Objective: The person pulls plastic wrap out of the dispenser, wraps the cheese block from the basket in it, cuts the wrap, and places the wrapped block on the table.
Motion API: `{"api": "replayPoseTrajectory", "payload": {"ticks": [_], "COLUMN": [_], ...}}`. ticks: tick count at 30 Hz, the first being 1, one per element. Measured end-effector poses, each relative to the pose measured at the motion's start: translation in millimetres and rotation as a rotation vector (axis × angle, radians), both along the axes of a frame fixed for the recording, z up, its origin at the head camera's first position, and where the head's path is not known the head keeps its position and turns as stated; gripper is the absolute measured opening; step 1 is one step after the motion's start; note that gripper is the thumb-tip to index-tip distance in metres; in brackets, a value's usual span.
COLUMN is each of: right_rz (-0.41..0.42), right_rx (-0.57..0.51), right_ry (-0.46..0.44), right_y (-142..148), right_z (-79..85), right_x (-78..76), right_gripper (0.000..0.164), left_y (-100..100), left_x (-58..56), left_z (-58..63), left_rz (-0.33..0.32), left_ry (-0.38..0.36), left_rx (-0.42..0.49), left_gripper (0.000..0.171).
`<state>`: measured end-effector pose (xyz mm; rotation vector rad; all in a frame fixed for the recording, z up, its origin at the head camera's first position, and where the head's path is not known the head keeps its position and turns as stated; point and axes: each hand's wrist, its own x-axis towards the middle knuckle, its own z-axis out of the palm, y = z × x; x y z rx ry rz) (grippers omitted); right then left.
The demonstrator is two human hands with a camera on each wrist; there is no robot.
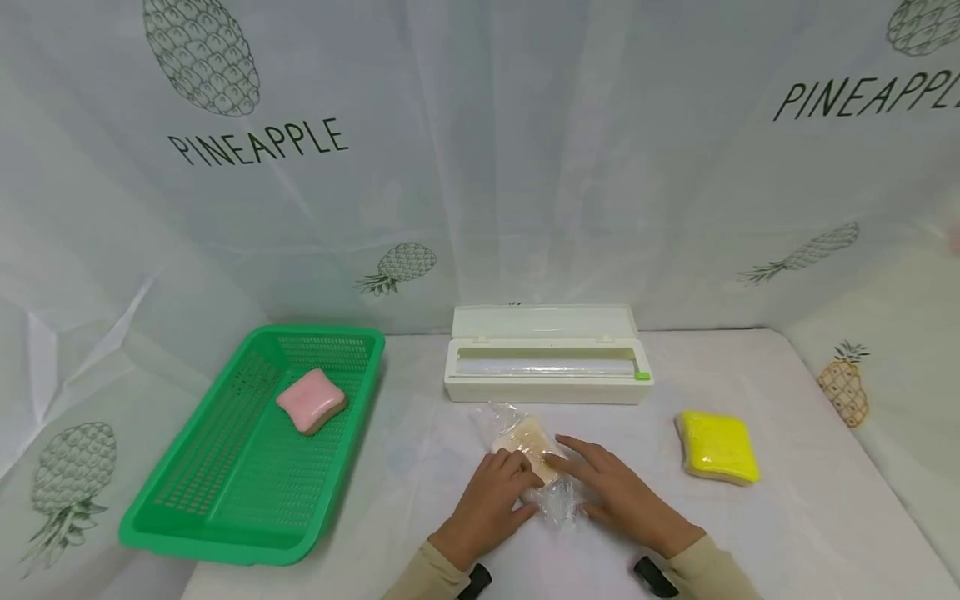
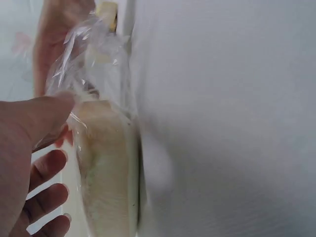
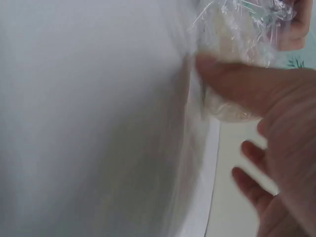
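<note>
A cream-coloured square block (image 1: pixel 527 437) lies on the table in loose, crinkled clear plastic film (image 1: pixel 557 502). At its near left side is my left hand (image 1: pixel 491 496), fingers bent over the block. The left wrist view shows that hand's thumb (image 2: pixel 49 113) and forefinger pinching a fold of film at the block's end. My right hand (image 1: pixel 622 500) reaches in from the right, its forefinger resting on the wrapped top. Its thumb (image 3: pixel 237 81) is blurred against the film in the right wrist view, with the other fingers apart.
Behind the hands stands a white film dispenser (image 1: pixel 547 389), lid raised, a roll inside. To the left, a green basket (image 1: pixel 247 525) holds a pink block (image 1: pixel 311 398). A yellow block (image 1: pixel 720 446) sits at the right. Pineapple-printed cloth (image 1: pixel 525 167) hangs behind the table.
</note>
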<state>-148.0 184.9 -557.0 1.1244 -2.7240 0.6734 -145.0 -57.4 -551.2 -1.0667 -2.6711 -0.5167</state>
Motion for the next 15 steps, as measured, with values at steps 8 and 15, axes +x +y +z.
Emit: {"api": "replayPoseTrajectory", "payload": {"ticks": [8, 15], "right_rz": [0.092, 0.079], "right_rx": [-0.257, -0.299], "right_ry": [0.133, 0.068], "right_y": [-6.8, -12.0], "right_z": [-3.6, -4.4], "right_x": [-0.4, 0.9], "right_gripper": [0.037, 0.026], "left_y": [-7.0, -10.6], "left_x": [2.3, 4.8], "left_z": [-9.0, -9.1], "left_rz": [-0.023, 0.040], "left_ry": [-0.084, -0.163], "left_rx": [0.171, 0.307], "left_gripper": [0.016, 0.014]}}
